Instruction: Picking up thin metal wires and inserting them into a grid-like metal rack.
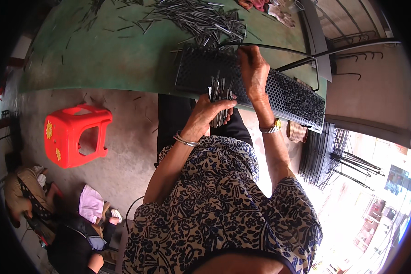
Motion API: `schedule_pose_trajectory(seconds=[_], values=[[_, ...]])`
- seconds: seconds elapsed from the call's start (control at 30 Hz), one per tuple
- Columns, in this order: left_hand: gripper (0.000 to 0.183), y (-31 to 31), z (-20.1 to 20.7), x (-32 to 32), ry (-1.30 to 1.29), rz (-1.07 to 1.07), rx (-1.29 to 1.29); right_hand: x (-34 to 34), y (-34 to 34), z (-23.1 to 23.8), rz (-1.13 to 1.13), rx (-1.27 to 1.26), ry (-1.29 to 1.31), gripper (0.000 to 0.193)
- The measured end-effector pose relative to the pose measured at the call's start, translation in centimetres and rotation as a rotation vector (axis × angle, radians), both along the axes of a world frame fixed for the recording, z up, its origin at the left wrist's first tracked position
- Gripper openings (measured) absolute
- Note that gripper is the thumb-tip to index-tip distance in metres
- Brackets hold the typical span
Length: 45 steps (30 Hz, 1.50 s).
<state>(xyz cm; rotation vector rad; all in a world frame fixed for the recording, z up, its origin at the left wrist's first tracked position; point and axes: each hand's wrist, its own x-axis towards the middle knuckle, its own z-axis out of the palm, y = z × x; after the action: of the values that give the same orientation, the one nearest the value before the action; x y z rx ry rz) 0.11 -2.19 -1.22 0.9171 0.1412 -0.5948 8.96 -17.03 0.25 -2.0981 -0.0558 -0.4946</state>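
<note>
In front of me a long black tray full of round holes (278, 92) lies along the near edge of the green table. My left hand (201, 116) is wrapped round a bundle of thin dark metal rods (220, 89), held roughly upright just off the tray's near edge. Over the tray's middle, my right hand (255, 75) points downward with fingertips pinched together; whatever is between them is too small to make out. The tray's right end looks densely filled with dark pieces. Beyond it, a loose pile of similar rods (201, 20) spreads across the table.
The green table (105, 59) has stray rods scattered on it. A black metal bar (278, 48) crosses above the tray's far side. Crumpled cloth (281, 16) lies at the far right. A red plastic stool (75, 137) stands left; other people (73, 242) sit at lower left. Wire racks (319, 153) are right.
</note>
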Motion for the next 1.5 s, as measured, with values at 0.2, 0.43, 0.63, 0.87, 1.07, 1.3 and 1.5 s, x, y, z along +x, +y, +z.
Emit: schedule_pose_trajectory(seconds=[0.2, 0.43, 0.63, 0.87, 1.07, 1.3, 1.5], values=[[0.024, 0.1, 0.4, 0.1, -0.011, 0.017, -0.015, -0.1, -0.3, -1.3, 0.015, -0.456, -0.159, 0.01], [0.023, 0.2, 0.7, 0.0, 0.002, 0.01, 0.01, -2.7, -1.8, 2.5, 0.269, -0.077, 0.317, 0.02], [0.019, 0.0, 0.5, -0.2, -0.034, -0.022, 0.027, -4.7, -2.5, 4.4, 0.409, 0.056, 0.533, 0.016], [0.018, 1.0, 0.1, -0.4, 0.002, 0.018, 0.016, -2.1, -0.2, 3.6, 0.019, 0.019, 0.166, 0.013], [0.019, 2.9, -0.2, -0.6, 0.046, 0.114, -0.016, 0.9, 4.0, 1.2, 0.071, 0.016, -0.002, 0.013], [0.018, 4.7, -1.3, -0.3, 0.059, 0.2, -0.116, 2.8, 7.7, -0.5, 0.159, -0.116, -0.037, 0.012], [0.016, 5.3, -1.1, 0.2, 0.089, 0.217, -0.123, 3.3, 8.6, -1.5, 0.204, -0.234, -0.08, 0.009]])
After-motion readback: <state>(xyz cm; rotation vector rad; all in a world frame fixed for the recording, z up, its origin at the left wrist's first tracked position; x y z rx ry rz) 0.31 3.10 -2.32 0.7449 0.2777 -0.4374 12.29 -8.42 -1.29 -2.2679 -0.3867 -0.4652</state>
